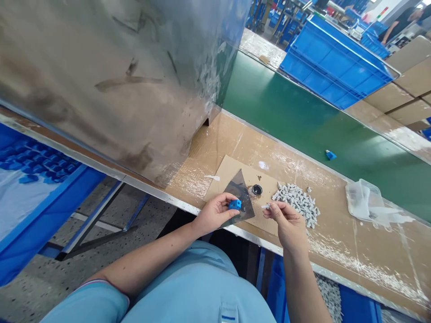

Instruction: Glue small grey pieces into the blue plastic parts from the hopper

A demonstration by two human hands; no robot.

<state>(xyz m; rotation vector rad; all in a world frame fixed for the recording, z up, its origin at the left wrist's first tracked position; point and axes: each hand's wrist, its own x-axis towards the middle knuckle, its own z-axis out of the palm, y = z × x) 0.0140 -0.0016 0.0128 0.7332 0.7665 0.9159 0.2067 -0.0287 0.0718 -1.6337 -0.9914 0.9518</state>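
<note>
My left hand (pixel 218 211) grips a small blue plastic block (pixel 235 204) between thumb and fingers, with a hole visible in its end. Pinched in my right hand (pixel 284 217) is a small light-grey piece (pixel 266 206), its tip pointing left toward the block; the two are apart. Behind them stands a small round pot (pixel 256 190) with dark contents, on a cardboard sheet (pixel 224 172). A dark, thin square sheet (pixel 239 186) lies partly under my left hand. Just beyond my right hand is a heap of small grey pieces (pixel 296 199).
A large metal housing (pixel 117 89) rises at the left. Beyond the bench runs a green conveyor belt (pixel 289 116), carrying one blue piece (pixel 330 155). A clear plastic tray (pixel 363 197) sits at right. Blue crates (pixel 336 58) stand behind; a blue bin (pixel 57 202) is at lower left.
</note>
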